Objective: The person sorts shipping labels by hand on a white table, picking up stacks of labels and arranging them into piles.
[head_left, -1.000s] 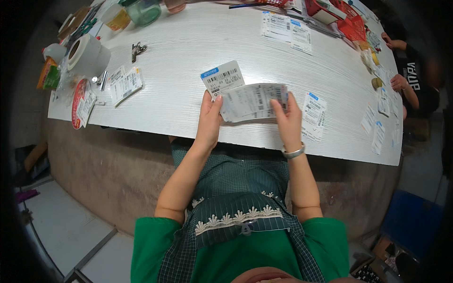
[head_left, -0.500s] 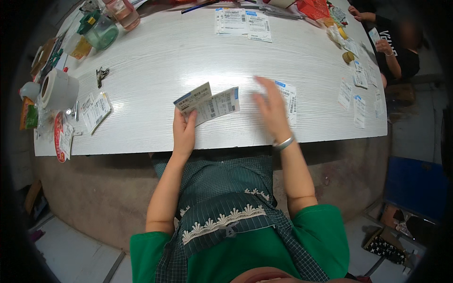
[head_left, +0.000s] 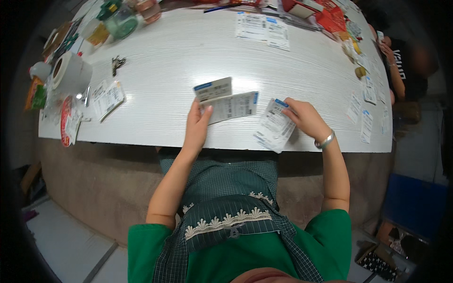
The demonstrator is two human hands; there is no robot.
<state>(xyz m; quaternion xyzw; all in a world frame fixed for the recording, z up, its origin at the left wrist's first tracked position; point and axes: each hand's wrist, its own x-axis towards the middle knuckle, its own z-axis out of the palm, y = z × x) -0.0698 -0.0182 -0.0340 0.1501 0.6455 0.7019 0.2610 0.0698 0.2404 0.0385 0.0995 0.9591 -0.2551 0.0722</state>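
Since half a second ago, the right hand [head_left: 304,119], then blurred and apart from the other hand, has closed on a loose bunch of printed labels [head_left: 273,123], which has shifted left and toward the near edge of the white table [head_left: 165,89]. The left hand [head_left: 196,125] keeps its folded-out stack of labels [head_left: 233,106], now opened a little differently.

The left hand's fingers are narrow about the left end of that stack, thumb on top and the rest underneath; one part of it leans up on the far side, the other points right. The right hand pinches the bunch by its far right corner, thumb and fingers close together, a metal bangle [head_left: 324,139] on the wrist. The bunch fans out toward the near edge, just right of the stack; whether its lower corner touches the tabletop is hard to tell from above.

To the left lie a thicker pile of labels [head_left: 109,99] and, farther off, a metal clip [head_left: 117,65] near a white roll [head_left: 73,73]. More sheets [head_left: 262,30] lie on the far side. At the right, beyond some scattered labels [head_left: 366,126], a co-worker's hand [head_left: 387,52] is raised, its fingers too small to read.
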